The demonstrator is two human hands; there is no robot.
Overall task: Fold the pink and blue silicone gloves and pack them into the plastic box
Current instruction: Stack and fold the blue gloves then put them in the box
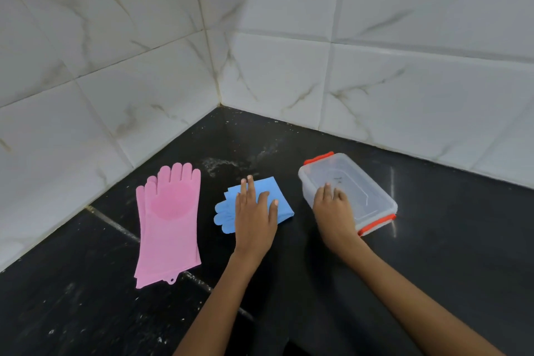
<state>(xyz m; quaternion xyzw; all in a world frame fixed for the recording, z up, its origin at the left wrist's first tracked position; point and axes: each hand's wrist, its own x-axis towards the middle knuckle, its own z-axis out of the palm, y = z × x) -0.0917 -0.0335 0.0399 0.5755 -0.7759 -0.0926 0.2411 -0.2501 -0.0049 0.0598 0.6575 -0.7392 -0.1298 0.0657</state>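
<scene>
The pink gloves [169,222] lie flat and stacked on the black counter at the left, fingers pointing toward the wall. The blue gloves [228,211] sit folded in the middle, fingers sticking out to the left. My left hand [255,212] presses flat on top of the blue gloves, fingers spread. To the right stands the clear plastic box [355,185] with orange clips, its lid on. My right hand [332,208] rests on the box's near left corner, fingers over the lid edge.
The black counter [289,269] runs into a corner of white marble-look tiled walls [219,66] behind the objects. A pale grout seam crosses the counter under the pink gloves. Dusty white specks lie near the corner.
</scene>
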